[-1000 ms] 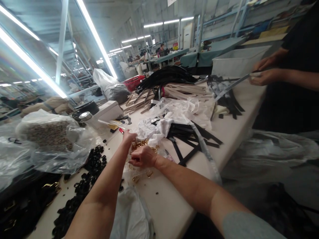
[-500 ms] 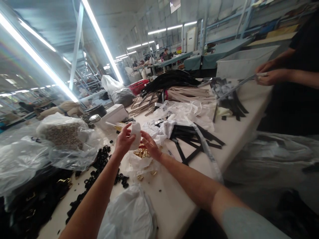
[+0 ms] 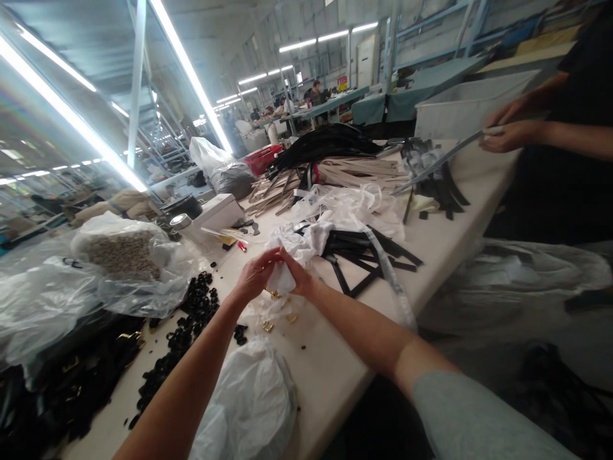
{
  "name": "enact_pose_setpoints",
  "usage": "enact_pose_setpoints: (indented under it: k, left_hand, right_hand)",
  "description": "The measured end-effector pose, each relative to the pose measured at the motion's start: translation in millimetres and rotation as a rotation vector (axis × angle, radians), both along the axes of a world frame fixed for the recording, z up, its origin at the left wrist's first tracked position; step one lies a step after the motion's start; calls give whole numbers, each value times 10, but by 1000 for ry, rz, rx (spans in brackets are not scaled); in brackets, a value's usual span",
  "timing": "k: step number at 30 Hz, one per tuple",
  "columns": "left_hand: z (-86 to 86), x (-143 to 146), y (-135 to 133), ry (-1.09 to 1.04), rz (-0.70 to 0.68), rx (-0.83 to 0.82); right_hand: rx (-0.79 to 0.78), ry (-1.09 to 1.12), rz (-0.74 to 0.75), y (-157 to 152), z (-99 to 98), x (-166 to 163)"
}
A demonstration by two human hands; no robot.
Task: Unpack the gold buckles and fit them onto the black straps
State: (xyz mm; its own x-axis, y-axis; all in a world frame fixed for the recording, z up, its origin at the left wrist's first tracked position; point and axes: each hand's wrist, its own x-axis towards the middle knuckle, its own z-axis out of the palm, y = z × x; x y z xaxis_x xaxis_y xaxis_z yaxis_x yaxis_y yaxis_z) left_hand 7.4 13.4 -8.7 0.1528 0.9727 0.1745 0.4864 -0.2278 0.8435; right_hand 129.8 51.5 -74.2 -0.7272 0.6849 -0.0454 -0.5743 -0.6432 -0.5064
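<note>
Between my two hands is a thin white sheet (image 3: 281,279), paper or plastic, I cannot tell which. My left hand (image 3: 257,276) grips it from the left, fingers bent over its top edge. My right hand (image 3: 297,273) closes on it from the right, and the fingertips of both hands meet at the top. Just below lie small gold metal pieces (image 3: 273,294), partly hidden by the sheet and hands. A loose gold buckle (image 3: 267,326) rests nearer to me on the white table (image 3: 330,358).
Black rings (image 3: 191,313) are heaped left of my hands, near a clear bag (image 3: 122,252) of small beige pieces. Black straps (image 3: 368,255) lie to the right. A white bag (image 3: 253,396) sits in front. At right, another person's hands (image 3: 510,134) hold a strip.
My fingertips have come together over the top of the white sheet, which was held upright and more exposed before. The other person's hands and strip have shifted slightly.
</note>
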Motion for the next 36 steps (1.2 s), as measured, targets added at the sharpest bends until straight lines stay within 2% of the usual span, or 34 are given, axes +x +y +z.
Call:
enact_pose_setpoints:
  k: [3,6,8,11,13,15,20,25,29,33,36]
  left_hand:
    - [-6,24,46,-84,211,73]
    - [-27,-52,97,-315,348,-44]
    - [-26,-117,112,-474,295,-242]
    - [-3,-152,93,-580,107,-453]
    - [7,-128,74,-614,19,-477]
    - [-3,-93,73,-663,-1,-459]
    - [-65,-83,153,-790,123,-368]
    - [30,-163,213,-767,45,-417]
    - [114,-178,230,-701,52,-450]
    - [96,-130,263,-629,121,-363]
    - [99,-91,304,-463,253,-232]
  right_hand:
    - [29,27,-7,-12,-4,-9]
    - [75,35,-12,-8,-13,-18]
    - [92,-6,-17,6,-13,-13]
    - [107,-114,-79,35,-17,10]
    - [126,-178,-108,46,-27,24]
    - [160,-218,-93,45,-39,30]
    - [259,-297,-18,12,-49,36]
    - [295,-312,-26,-10,-38,63]
    - [374,-326,-64,-30,-27,73]
    - [404,-340,-113,-34,-21,52]
    - [412,-316,-167,-25,-36,19]
